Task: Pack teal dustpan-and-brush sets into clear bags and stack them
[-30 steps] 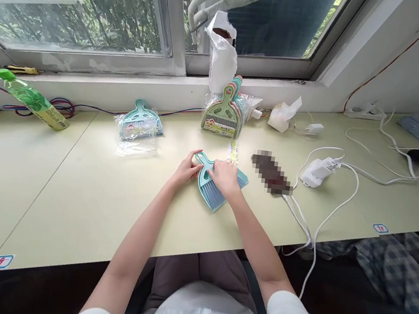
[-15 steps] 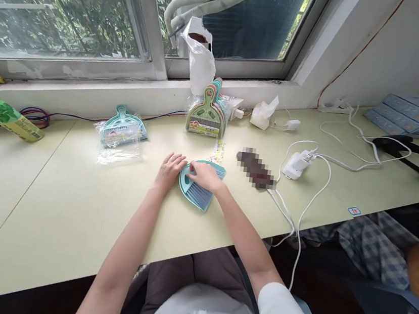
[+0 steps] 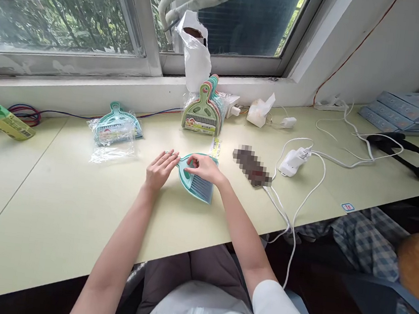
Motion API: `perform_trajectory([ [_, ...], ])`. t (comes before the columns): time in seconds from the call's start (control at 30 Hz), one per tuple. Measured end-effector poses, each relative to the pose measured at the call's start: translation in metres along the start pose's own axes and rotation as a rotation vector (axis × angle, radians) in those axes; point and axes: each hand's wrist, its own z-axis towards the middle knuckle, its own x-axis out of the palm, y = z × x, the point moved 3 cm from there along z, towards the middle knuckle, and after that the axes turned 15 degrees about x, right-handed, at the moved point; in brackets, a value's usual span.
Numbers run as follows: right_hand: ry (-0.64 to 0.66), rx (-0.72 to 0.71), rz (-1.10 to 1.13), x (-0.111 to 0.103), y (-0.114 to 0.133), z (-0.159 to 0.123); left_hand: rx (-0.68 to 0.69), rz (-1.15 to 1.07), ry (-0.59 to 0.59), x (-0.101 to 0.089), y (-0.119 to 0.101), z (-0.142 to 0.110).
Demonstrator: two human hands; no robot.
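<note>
A turquoise dustpan (image 3: 183, 173) lies on the table in front of me, its handle pointing left. Resting in it is a small matching hand brush (image 3: 201, 187) with grey-blue bristles. My left hand (image 3: 162, 169) is closed over the handle end, its fingers hiding most of the handle. My right hand (image 3: 205, 168) has thumb and forefinger pinched at the brush's body, and the other fingers curl above the bristles. A printed label card (image 3: 215, 147) lies just behind the dustpan.
Bagged dustpan sets stand by the wall: a turquoise one (image 3: 117, 124) at left, a green-fronted stack (image 3: 202, 110) in the middle. A green bottle (image 3: 2, 119) lies far left. A blurred-out phone (image 3: 252, 166), white charger (image 3: 294, 161) and cables are at right, with blue boxes (image 3: 409, 113) beyond.
The dustpan and brush have turned slightly, and the handle end now reaches left under my left hand. My left hand has shifted onto it; my right hand stays at the brush.
</note>
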Motion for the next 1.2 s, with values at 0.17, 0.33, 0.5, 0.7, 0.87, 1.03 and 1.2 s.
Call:
perform_trajectory([
  [0.17,-0.012,-0.009,-0.025,0.005,-0.004,0.004,-0.033,-0.006,0.005,0.003,0.005,-0.001],
  [0.33,-0.01,0.03,-0.057,0.008,-0.006,0.006,-0.04,-0.016,0.029,0.006,0.01,-0.004],
  [0.5,-0.081,-0.001,-0.028,0.012,-0.001,0.006,-0.062,0.039,-0.03,0.006,0.002,0.002],
  [0.7,-0.398,0.056,0.154,0.01,0.004,0.005,-0.345,-0.263,-0.381,0.006,-0.006,0.017],
  [0.87,-0.529,0.102,0.268,0.013,0.001,0.006,-0.587,-1.092,-0.028,0.031,-0.012,0.017],
  [1.03,-0.532,0.17,0.556,0.013,-0.016,0.014,-0.712,-0.989,-0.091,0.033,-0.007,0.011],
  [1.2,-0.834,0.255,0.54,-0.01,-0.05,0.02,-0.773,-1.069,-0.284,0.02,0.008,0.007],
])
